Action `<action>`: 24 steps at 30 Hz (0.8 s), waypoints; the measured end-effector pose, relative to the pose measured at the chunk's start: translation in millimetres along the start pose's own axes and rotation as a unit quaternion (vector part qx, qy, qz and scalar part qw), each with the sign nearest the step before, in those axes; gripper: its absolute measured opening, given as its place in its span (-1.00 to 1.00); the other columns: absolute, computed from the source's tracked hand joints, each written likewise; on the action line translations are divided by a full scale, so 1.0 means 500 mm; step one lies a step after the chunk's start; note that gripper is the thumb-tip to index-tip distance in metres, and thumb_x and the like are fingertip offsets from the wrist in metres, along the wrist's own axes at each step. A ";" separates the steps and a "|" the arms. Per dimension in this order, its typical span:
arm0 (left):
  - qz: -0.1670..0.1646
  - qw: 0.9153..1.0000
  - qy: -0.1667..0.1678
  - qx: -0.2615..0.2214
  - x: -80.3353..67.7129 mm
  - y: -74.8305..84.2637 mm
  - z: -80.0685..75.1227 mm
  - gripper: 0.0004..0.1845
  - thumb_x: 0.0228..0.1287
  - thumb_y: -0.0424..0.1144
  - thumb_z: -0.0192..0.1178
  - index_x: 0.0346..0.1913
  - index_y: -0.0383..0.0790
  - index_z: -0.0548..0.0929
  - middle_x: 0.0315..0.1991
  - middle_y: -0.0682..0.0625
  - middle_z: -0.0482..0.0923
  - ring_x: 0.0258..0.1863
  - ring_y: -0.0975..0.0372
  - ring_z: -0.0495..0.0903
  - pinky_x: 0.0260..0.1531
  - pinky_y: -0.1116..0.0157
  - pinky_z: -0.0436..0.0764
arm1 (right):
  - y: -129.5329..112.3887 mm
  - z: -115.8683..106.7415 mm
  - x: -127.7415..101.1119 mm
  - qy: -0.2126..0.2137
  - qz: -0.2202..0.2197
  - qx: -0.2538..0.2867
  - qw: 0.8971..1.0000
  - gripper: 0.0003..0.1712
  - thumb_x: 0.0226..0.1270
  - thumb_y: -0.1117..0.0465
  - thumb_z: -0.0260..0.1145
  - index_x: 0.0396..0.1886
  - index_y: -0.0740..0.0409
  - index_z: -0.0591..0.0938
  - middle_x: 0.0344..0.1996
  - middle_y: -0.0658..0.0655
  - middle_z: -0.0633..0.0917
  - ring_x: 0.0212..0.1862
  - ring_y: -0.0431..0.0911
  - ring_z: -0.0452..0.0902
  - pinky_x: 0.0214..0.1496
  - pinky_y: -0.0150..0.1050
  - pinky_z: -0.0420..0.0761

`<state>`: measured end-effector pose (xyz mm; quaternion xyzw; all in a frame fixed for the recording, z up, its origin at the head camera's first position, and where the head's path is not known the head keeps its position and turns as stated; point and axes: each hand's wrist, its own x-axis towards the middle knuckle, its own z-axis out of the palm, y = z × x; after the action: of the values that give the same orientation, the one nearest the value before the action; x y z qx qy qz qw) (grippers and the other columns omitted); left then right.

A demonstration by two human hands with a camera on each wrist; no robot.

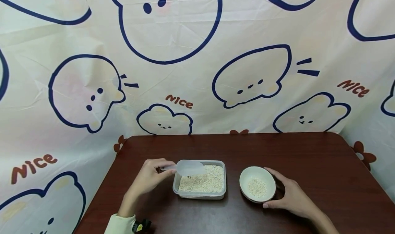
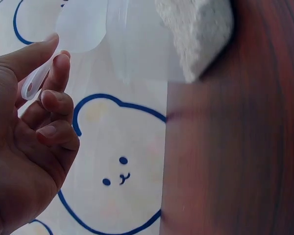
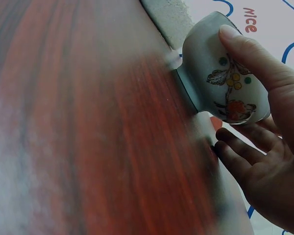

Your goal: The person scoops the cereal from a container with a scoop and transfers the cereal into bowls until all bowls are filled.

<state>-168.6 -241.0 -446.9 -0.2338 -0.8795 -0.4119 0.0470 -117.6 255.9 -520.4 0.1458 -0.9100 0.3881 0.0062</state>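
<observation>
Translucent plastic scoop (image 1: pixel 188 167) is pinched by its handle between thumb and fingertips of the left hand (image 1: pixel 148 179); its bowl is held level over the near-left corner of a clear plastic tub (image 1: pixel 200 180), probably so that grain can be drawn from it without spilling. White grain (image 1: pixel 203 181) is seen filling the tub, which lies just right of the left hand. In the left wrist view the handle (image 2: pixel 36 83) is gripped lightly, with the lower fingers curled loosely into the palm.

A small ceramic bowl (image 1: pixel 257 184), with a little grain at its bottom, is cupped by the right hand (image 1: pixel 291 196): thumb set on the near rim, fingers round the far side. The bowl appears steadied rather than lifted, its foot judged to rest on the dark wooden table (image 1: pixel 324 165). A painted fruit sprig (image 3: pixel 230 81) is noted beneath the thumb (image 3: pixel 250 49). Both wrists are held low, forearms angled inward.
</observation>
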 end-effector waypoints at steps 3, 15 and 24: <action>-0.013 1.000 -0.005 0.010 -0.006 -0.002 -0.015 -0.90 0.38 -0.16 0.48 -0.09 0.05 0.88 -0.32 0.22 0.75 -0.45 0.37 0.54 -0.44 0.36 0.58 | 0.001 -0.001 -0.001 0.001 -0.003 0.007 1.000 0.37 -0.20 -0.28 0.81 0.66 -0.17 0.36 0.42 0.11 0.64 0.38 -0.20 0.55 0.20 -0.37 0.61; -0.021 0.998 -0.036 0.038 -0.011 0.002 -0.039 -0.91 0.39 -0.17 0.48 -0.11 0.05 0.87 -0.39 0.23 0.68 -0.47 0.39 0.52 -0.47 0.36 0.57 | 0.002 0.001 -0.003 -0.003 0.004 0.015 1.000 0.36 -0.18 -0.26 0.81 0.66 -0.16 0.36 0.44 0.14 0.62 0.39 -0.22 0.54 0.20 -0.38 0.63; -0.020 0.995 -0.074 0.057 0.000 0.011 -0.038 -0.89 0.39 -0.19 0.48 -0.08 -0.03 0.88 -0.37 0.24 0.71 -0.46 0.40 0.53 -0.45 0.38 0.58 | 0.000 0.000 -0.002 -0.001 0.005 0.011 1.000 0.35 -0.18 -0.28 0.80 0.65 -0.16 0.37 0.43 0.13 0.62 0.40 -0.20 0.53 0.22 -0.37 0.62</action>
<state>-168.1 -252.2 -430.8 -0.2431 -0.9071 -0.3433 -0.0133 -116.6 256.0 -520.5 0.1418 -0.9065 0.3977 0.0016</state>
